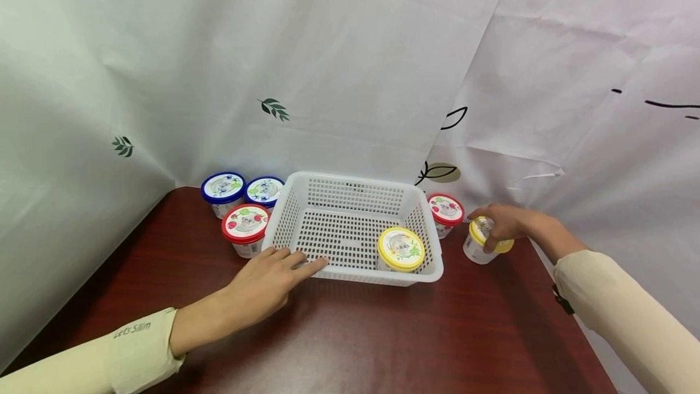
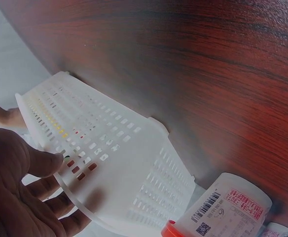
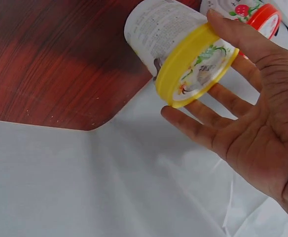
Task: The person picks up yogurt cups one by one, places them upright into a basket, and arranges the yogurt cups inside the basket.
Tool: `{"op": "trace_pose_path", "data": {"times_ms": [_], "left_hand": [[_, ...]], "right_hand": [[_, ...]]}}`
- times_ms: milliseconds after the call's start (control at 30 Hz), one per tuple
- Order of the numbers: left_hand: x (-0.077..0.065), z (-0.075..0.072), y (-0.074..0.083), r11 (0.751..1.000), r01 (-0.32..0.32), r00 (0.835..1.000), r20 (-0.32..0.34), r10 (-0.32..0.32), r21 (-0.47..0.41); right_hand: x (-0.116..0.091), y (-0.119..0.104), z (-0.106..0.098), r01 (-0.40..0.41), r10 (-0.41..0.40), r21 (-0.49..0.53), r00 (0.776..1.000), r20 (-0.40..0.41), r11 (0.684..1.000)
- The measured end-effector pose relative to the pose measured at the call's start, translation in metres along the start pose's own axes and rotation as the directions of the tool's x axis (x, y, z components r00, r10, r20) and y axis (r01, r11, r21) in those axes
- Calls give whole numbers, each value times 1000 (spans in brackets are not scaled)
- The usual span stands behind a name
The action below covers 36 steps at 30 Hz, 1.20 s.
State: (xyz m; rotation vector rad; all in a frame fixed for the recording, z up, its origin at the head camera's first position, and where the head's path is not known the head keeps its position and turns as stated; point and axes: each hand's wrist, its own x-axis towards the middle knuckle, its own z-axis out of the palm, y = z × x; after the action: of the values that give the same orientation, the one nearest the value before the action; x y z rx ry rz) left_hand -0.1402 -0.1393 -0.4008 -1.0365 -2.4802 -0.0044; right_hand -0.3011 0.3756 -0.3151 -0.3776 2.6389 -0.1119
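A white slotted plastic basket [image 1: 355, 276] stands on the table. My left hand [image 1: 268, 284] holds its front-left rim; in the left wrist view the thumb lies at the wall and the fingers go over the rim. Inside the basket, at the front right, sits a yellow-lidded tub [image 1: 401, 249]. Farther right, my right hand [image 1: 505, 224] grips a second yellow-lidded tub [image 3: 183, 59] by its lid, thumb on one side and fingers on the other, the palm apart from the lid. A red-lidded tub [image 1: 445, 210] stands between that tub and the basket.
Left of the basket are two blue-lidded tubs [image 1: 223, 187] and a red-lidded tub [image 1: 245, 224], close together. White printed cloth [image 1: 350, 78] hangs behind and beside the dark reddish-brown table [image 1: 383, 333]. The table's right edge runs below my right forearm.
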Motion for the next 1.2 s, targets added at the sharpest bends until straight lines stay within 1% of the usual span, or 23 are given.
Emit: {"op": "trace_pose_path", "data": {"times_ms": [133, 333, 433, 633, 800, 1000, 1200], "left_hand": [[0, 0, 0, 1000, -2, 1000, -7, 2, -1], [0, 0, 0, 1000, -1, 1000, -8, 1, -4], [0, 0, 0, 1000, -5, 1000, -11, 5, -4], [-1, 1, 0, 1000, -4, 1000, -15, 4, -5], [-1, 0, 0, 1000, -4, 1000, -10, 4, -13], [-2, 0, 0, 1000, -2, 1000, -2, 2, -17], [-1, 0, 0, 1000, 2, 1000, 9, -1, -19]], "right_hand": [[-2, -5, -2, 24, -24, 10, 1000, 10, 1000], [-5, -11, -3, 11, -12, 10, 999, 43, 1000], [-6, -15, -3, 19, -19, -1, 999, 49, 1000], [-10, -24, -5, 68, -66, -29, 996, 53, 997], [-15, -33, -8, 93, -90, -53, 994, 57, 994], [-21, -46, -14, 135, -131, -58, 989, 65, 989], [-27, -55, -19, 149, -145, -78, 988, 59, 986]]}}
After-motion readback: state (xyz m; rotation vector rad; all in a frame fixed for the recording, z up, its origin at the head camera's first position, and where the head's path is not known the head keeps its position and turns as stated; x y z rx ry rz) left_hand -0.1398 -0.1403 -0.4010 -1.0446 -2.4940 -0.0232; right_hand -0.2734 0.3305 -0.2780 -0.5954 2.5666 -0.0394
